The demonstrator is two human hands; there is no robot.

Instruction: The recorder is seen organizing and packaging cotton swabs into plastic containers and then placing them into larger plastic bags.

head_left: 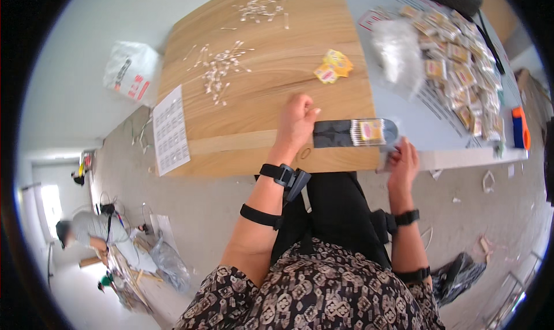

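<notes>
A black board with a rounded right end [333,135] lies near the table's front edge. Across it sits a row of cotton swabs [355,132] with a yellow-and-white card [371,131] on top. My left hand [297,122] is closed beside the board's left end, its thumb near the corner; whatever the fingers hold is hidden. Off the board's right end, at the table edge, my right hand [404,162] has its fingers drawn together. Blur there hides what they grip. A small rubber band [305,153] rests below my left hand.
Loose cotton swabs [219,67] lie in piles at the left and far side. Yellow cards [334,66] sit beyond the board. Packed swab bags [459,70] and clear plastic bags [398,53] cover the right side, near an orange-and-blue tape dispenser [520,128]. A printed sheet [171,131] lies left.
</notes>
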